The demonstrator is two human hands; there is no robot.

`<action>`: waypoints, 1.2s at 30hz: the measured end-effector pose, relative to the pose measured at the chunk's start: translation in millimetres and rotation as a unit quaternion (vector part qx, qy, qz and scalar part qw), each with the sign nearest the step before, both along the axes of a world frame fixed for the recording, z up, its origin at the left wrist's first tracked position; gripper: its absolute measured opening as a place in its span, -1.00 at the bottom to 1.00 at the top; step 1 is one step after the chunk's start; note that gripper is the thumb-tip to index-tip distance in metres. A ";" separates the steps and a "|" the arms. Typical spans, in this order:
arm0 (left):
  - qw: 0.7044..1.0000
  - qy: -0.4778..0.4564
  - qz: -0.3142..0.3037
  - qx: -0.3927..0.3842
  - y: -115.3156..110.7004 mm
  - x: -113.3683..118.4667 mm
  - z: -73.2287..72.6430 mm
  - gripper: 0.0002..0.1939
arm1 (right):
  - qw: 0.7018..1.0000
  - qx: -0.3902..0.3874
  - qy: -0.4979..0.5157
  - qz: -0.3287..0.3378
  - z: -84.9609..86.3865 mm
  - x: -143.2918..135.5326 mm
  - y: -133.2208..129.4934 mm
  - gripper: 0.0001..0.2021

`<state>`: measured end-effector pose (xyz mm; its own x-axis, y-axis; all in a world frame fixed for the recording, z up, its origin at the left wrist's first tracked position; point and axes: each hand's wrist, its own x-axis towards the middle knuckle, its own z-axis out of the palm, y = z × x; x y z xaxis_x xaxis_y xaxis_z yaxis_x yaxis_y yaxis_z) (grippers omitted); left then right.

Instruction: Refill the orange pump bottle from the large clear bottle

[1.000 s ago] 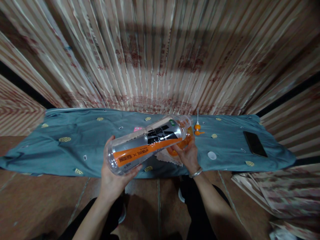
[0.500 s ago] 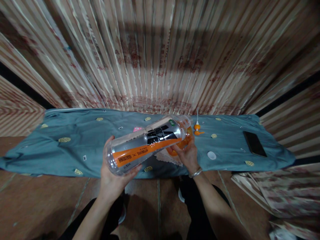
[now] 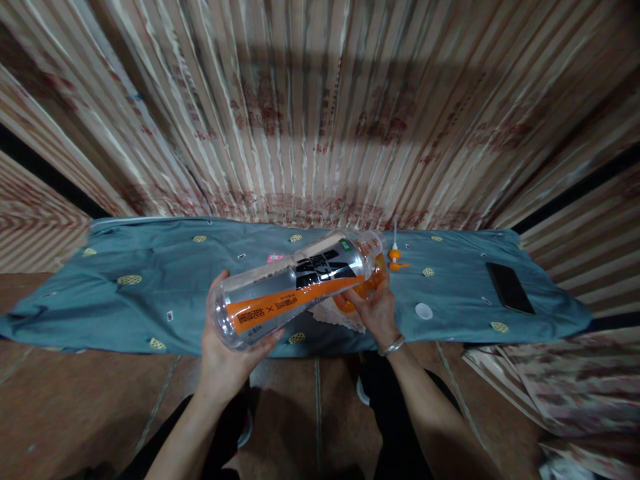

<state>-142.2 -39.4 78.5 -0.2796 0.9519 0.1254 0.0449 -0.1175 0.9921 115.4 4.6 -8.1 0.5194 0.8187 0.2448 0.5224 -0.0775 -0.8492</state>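
A large clear plastic bottle (image 3: pixel 295 287) with a silver, black and orange label lies tilted across my view, its neck toward the right. My left hand (image 3: pixel 227 357) is closed around its base end. Under the neck stands an orange translucent bottle (image 3: pixel 367 287), partly hidden, with my right hand (image 3: pixel 376 310) wrapped round it. The clear bottle's mouth is close above the orange bottle; whether they touch I cannot tell. An orange pump head (image 3: pixel 395 257) with a pale tube lies just beyond my right hand. White paper (image 3: pixel 337 315) spreads beneath the orange bottle.
A teal cloth with pineapple prints (image 3: pixel 175 287) covers the low table. On its right side lie a white round cap (image 3: pixel 423 311) and a black phone (image 3: pixel 510 288). A pink item (image 3: pixel 274 258) shows behind the clear bottle. Striped curtains (image 3: pixel 320 120) hang close behind.
The clear bottle has shifted very slightly to the right at its neck and turned a little, its label moving with it. Both hands keep their holds.
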 end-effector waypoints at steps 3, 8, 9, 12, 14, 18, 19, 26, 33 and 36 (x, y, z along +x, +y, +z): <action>1.000 -0.026 0.015 0.000 -0.1 3.0 1.9 0.11 | 1.000 0.000 0.006 -0.001 2.2 -1.2 -0.5 -0.15; 0.998 -0.058 0.015 -0.007 -1.1 5.5 5.6 0.07 | 1.000 0.021 0.006 0.003 2.9 -2.4 -0.5 -0.22; 0.998 -0.059 0.014 -0.006 -1.2 5.6 6.2 0.06 | 1.000 0.024 0.005 0.005 2.8 -2.3 -0.3 -0.23; 0.998 -0.054 0.013 0.000 -1.3 5.3 6.6 0.05 | 1.000 0.027 0.009 0.007 2.8 -2.2 -0.2 -0.24; 0.999 -0.053 0.011 0.002 -1.2 4.6 5.9 0.04 | 1.000 0.024 0.016 0.008 3.2 -2.3 -0.5 -0.23; 0.999 -0.054 0.007 0.003 -1.3 2.1 4.2 0.08 | 1.000 0.017 0.021 0.012 3.9 -2.5 -1.5 -0.24; 0.998 -0.056 0.005 -0.003 -1.5 1.6 4.2 0.09 | 1.000 0.016 0.020 0.011 3.7 -2.5 -1.5 -0.25; 0.989 -0.142 -0.007 -0.035 -4.1 5.9 9.0 0.09 | 1.000 0.021 0.012 -0.002 0.2 -1.5 -0.1 -0.28; 0.994 -0.108 -0.001 0.003 -2.7 5.8 6.7 0.11 | 0.999 0.044 0.015 0.015 3.4 -2.9 -1.3 -0.27; 0.994 -0.106 -0.006 -0.002 -3.1 5.4 5.4 0.13 | 0.999 0.041 0.019 0.021 4.1 -3.1 -1.9 -0.31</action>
<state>-136.8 -42.5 83.9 -0.2873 0.9559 0.0616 -0.1666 -0.1132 0.9795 112.2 2.7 -4.0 0.4947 0.8182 0.2929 0.4906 0.0153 -0.8713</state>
